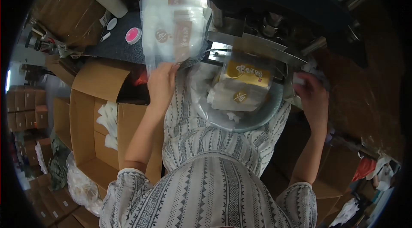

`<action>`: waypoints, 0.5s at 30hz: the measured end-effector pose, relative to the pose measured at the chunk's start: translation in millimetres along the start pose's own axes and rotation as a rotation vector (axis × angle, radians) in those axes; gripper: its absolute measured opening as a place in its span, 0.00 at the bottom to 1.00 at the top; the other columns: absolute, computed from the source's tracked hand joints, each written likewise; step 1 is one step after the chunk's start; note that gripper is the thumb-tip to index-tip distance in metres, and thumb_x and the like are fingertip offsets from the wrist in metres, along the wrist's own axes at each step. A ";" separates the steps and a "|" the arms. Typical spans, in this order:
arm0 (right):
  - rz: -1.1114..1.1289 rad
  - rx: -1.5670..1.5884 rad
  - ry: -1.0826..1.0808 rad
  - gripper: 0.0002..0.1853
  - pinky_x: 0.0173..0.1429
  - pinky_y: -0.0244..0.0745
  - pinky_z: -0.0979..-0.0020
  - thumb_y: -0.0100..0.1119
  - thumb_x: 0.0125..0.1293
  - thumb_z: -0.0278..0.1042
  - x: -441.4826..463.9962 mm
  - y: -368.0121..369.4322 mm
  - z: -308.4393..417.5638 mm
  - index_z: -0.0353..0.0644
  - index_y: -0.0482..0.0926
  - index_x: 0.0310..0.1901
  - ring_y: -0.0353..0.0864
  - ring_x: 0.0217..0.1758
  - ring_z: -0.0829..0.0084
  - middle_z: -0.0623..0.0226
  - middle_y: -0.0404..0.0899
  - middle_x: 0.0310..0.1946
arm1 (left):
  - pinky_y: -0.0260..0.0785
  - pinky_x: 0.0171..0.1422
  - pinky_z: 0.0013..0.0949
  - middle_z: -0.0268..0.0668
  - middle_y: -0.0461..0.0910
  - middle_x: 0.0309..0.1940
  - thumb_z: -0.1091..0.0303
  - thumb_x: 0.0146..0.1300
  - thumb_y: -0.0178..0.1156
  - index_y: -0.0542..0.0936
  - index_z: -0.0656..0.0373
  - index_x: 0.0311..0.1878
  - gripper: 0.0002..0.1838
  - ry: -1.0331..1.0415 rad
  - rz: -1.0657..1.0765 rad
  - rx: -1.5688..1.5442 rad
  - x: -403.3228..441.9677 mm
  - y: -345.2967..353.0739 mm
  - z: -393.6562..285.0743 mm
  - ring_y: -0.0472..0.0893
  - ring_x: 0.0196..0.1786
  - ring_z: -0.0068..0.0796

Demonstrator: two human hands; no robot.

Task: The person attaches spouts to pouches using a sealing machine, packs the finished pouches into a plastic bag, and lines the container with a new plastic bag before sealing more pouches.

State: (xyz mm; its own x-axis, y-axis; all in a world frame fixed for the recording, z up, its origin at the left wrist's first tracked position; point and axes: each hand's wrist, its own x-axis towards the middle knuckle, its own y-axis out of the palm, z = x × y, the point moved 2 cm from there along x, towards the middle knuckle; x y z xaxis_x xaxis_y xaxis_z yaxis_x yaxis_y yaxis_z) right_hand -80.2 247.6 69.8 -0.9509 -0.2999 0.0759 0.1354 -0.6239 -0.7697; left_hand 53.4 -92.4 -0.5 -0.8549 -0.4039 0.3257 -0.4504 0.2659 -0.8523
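the left hand [162,84], upper centre of the frame, meets the lower edge of the stack of clear plastic bags with brown print [171,30]; whether its grip pinches a bag cannot be told. the right hand [312,93], right of centre, is closed on a small whitish piece [298,78], blurred. clear packets with gold labels [248,75] lie in the translucent grey plastic bowl [240,128] on the lap, centre of the frame.

caution: smooth film may cling, causing several bags to lift together. a sideways pull may catch the round pink-topped pot [132,35] at upper left. shifting legs may tilt the bowl and spill the packets. raised fingers may strike the metal plates [266,44] at upper right.
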 end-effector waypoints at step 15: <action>0.250 0.366 -0.248 0.17 0.47 0.75 0.70 0.65 0.56 0.24 0.8 53.2 48.5 0.41 0.78 0.49 0.82 0.44 0.67 0.62 0.82 0.40 | 0.69 0.29 0.30 0.40 0.81 0.27 0.65 0.63 0.60 0.81 0.63 0.38 0.10 -0.093 0.664 -0.776 -18.8 29.6 -87.7 0.80 0.26 0.28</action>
State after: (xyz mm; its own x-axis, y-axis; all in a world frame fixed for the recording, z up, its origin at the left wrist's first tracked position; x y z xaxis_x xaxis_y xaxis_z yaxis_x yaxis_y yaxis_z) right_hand -60.3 179.2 59.7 -0.7883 -0.6071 0.1001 0.4814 -0.7099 -0.5142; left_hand 33.6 -0.2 4.1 -0.9840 -0.0261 -0.1763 0.0357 0.9403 -0.3384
